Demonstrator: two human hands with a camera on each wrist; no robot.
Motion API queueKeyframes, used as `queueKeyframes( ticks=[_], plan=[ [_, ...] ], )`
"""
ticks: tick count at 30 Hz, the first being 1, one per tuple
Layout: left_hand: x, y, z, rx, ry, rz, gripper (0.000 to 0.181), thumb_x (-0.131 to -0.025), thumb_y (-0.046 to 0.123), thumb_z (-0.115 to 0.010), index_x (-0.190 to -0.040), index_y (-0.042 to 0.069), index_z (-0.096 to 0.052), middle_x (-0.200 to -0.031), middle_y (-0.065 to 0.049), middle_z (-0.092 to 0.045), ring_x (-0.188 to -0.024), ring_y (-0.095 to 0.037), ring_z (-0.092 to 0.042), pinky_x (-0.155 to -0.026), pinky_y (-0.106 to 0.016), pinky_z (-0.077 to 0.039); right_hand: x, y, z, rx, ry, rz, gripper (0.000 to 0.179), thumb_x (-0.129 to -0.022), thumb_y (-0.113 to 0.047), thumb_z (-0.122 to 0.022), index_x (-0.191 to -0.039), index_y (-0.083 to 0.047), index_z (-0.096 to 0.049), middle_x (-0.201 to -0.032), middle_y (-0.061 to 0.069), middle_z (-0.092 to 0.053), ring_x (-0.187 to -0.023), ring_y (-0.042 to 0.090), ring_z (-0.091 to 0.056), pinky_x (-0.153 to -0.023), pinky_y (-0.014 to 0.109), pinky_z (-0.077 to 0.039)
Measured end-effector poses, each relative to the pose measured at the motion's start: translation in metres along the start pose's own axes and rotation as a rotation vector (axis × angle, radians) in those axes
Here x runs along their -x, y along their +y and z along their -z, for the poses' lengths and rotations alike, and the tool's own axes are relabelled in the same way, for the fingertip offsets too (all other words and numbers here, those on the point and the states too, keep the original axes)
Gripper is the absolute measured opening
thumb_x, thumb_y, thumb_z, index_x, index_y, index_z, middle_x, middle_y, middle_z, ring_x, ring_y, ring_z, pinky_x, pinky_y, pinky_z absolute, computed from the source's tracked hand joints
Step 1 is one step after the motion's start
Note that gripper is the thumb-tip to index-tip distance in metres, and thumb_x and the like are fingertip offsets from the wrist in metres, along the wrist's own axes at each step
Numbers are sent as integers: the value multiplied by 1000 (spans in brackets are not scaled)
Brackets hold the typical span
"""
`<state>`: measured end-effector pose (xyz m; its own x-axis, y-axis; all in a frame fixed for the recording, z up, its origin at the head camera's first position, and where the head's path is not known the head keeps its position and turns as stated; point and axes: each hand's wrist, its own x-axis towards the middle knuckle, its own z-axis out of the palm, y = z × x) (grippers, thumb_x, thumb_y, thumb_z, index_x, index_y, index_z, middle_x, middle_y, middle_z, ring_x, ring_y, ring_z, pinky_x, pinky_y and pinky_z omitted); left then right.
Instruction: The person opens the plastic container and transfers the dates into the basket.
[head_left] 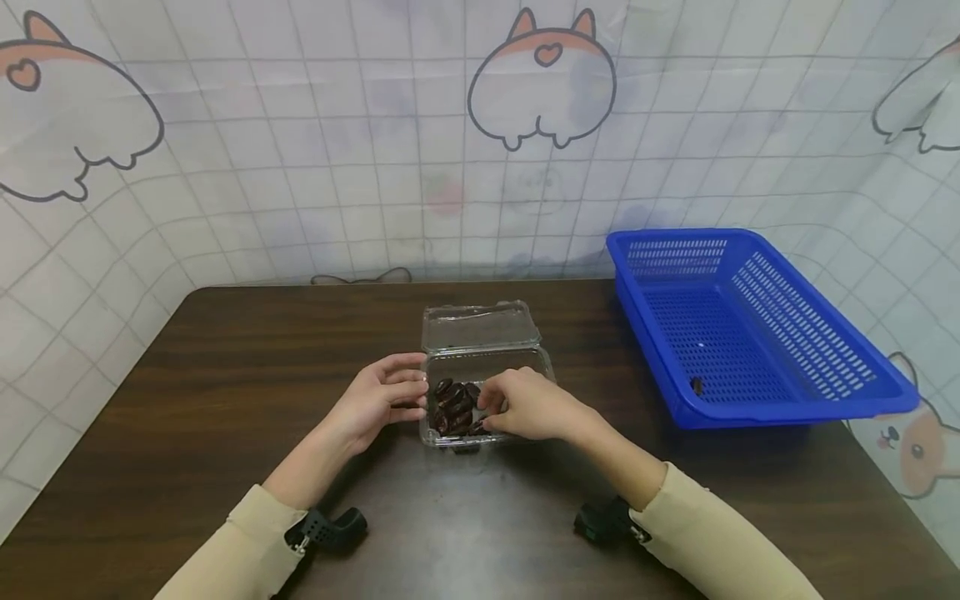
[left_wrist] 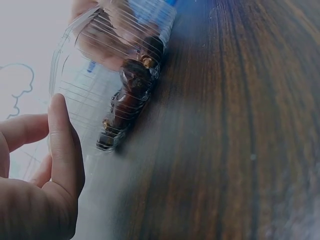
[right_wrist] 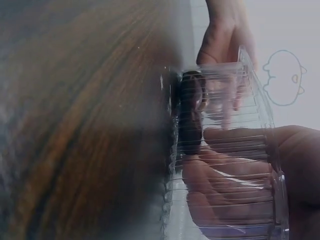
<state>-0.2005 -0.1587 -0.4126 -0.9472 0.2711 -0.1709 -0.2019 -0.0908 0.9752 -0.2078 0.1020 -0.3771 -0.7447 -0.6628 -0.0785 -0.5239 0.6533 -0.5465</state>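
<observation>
Dark, glossy dates with small golden stem caps [head_left: 453, 408] lie heaped in the left part of a clear plastic clamshell box [head_left: 525, 360], its lid folded back. Against the box's left side, my left hand [head_left: 375, 398] rests its fingertips; its fingers [left_wrist: 62, 145] are fairly straight at the clear wall. My right hand [head_left: 528, 404] reaches inside over the right wall, with thumb and fingers curled at a date [head_left: 477, 427] beside the heap. Through the ribbed wall, the right wrist view shows those fingers [right_wrist: 200, 175] against the dates [right_wrist: 191, 110]; the exact contact is partly blurred.
A blue perforated basket [head_left: 660, 333] stands on the right of the dark wooden table [head_left: 300, 333], with one small brown piece [head_left: 697, 385] in its near corner. Behind the table hangs a white gridded cloth [head_left: 337, 167] with cartoon prints. A thin cord [head_left: 360, 279] lies along the back edge.
</observation>
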Motion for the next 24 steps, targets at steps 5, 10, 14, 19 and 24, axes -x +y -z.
queueKeyframes(
  ticks=[5,10,14,19,24],
  plan=[
    [-2,1,0,0,0,3,51,-100,0,-64,-149,2,-45,-105,-6,-63,-80,-18,-67,-77,-36,-62,0,-1,1,29,-1,-17,11,-90,-10,-80,-99,-10,-74,-83,-8,-68,-73,8,-61,-68,29,-53],
    [0,1,0,-9,2,2,52,-100,0,-64,-149,0,-44,-105,-6,-62,-80,-17,-67,-77,-35,-62,0,-1,0,34,-18,-5,6,-91,-10,-79,-96,-12,-76,-85,-8,-69,-74,7,-62,-67,28,-54],
    [2,1,0,-8,-3,-5,53,-100,1,-64,-149,-2,-44,-105,-7,-62,-80,-17,-67,-77,-34,-62,1,-2,0,30,-32,3,4,-92,-10,-78,-96,-13,-77,-86,-8,-69,-74,7,-62,-68,29,-53],
    [1,1,-1,-2,-3,1,53,-100,-1,-64,-148,-2,-44,-104,-7,-62,-79,-17,-67,-76,-34,-62,1,-1,1,-13,-47,15,5,-93,-10,-76,-96,-13,-73,-86,-9,-68,-75,7,-61,-68,29,-53],
    [2,2,-1,-9,3,-4,52,-100,-1,-64,-148,-2,-44,-106,-7,-62,-80,-17,-67,-76,-34,-62,0,1,0,-81,-41,39,6,-94,-9,-75,-95,-13,-71,-85,-8,-69,-75,9,-63,-65,28,-53]
  ],
)
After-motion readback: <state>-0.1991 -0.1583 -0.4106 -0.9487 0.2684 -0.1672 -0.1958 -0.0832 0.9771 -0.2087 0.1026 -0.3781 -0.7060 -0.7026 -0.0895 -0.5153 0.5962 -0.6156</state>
